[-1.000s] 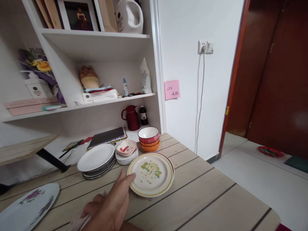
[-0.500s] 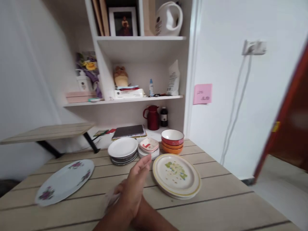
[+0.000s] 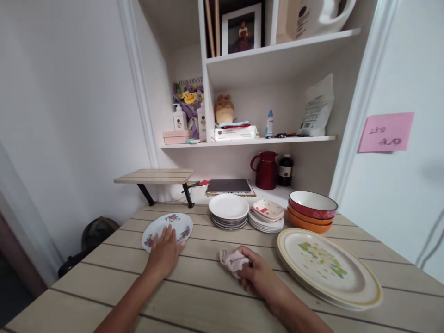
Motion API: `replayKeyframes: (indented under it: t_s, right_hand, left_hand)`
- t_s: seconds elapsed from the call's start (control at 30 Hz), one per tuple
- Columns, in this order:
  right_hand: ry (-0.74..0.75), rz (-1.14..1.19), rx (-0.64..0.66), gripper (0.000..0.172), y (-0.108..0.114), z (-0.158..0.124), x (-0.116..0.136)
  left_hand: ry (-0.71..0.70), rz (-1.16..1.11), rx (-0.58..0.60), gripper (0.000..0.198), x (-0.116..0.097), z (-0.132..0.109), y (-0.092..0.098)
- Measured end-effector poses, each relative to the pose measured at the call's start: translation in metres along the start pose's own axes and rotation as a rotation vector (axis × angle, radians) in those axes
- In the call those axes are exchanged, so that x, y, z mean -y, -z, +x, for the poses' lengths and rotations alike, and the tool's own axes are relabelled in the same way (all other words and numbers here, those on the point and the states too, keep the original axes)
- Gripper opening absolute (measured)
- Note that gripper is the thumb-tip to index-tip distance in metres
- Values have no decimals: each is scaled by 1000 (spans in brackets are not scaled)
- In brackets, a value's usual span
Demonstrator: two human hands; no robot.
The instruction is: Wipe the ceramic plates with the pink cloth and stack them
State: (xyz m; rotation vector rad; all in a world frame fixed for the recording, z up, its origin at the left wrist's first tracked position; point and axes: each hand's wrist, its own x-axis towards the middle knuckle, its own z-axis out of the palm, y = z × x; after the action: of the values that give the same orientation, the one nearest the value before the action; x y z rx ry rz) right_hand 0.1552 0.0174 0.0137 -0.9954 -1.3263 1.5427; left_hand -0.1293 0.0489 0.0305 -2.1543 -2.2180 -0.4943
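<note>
My left hand (image 3: pixel 163 253) reaches over the near edge of a white oval plate (image 3: pixel 173 226) with purple-pink flowers, its fingers stretched out. Whether the fingertips press on the plate or hover just above it, I cannot tell. A crumpled pale pinkish cloth (image 3: pixel 233 262) is gripped in my right hand (image 3: pixel 256 273), just over the slatted table (image 3: pixel 204 282). To the right of that hand lie stacked cream plates (image 3: pixel 329 268) with a yellow rim and a green leaf pattern.
Behind my hands stand a stack of white plates (image 3: pixel 229 206), small dishes (image 3: pixel 268 210) on saucers, and stacked red and orange bowls (image 3: pixel 312 210). A raised wooden stand (image 3: pixel 154 175) is at the back left. Farther back are a laptop (image 3: pixel 229 186) and a red jug (image 3: pixel 266 171).
My hands were crossed together near the middle; now they are apart, the left over the flowered plate, the right holding the cloth. The view has turned left.
</note>
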Motion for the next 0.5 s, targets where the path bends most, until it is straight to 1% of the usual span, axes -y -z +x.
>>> replayKeyframes:
  t_s: [0.07,0.13,0.2,0.27,0.37,0.5]
  right_hand:
    - [6,107,-47,25,4,1,0]
    - [17,264,-104,33,11,3,-2]
    - [21,391,-126,36,16,4,-3]
    - [20,453,-125,37,18,4,-4]
    - [37,478,-131,37,18,3,0]
    - [130,481,-136,41,18,-2,13]
  left_hand:
    - [-36,-16,71,62,6,-4,-2]
    - [-27,-108,85,65,7,-8,-1]
    - [-5,-216,95,69,4,-14,2]
    - [-13,-291,132,71,-3,-24,5]
    - [-76,-383,181,71,-18,-43,10]
    - [-159,-366,282,77,-41,-69,13]
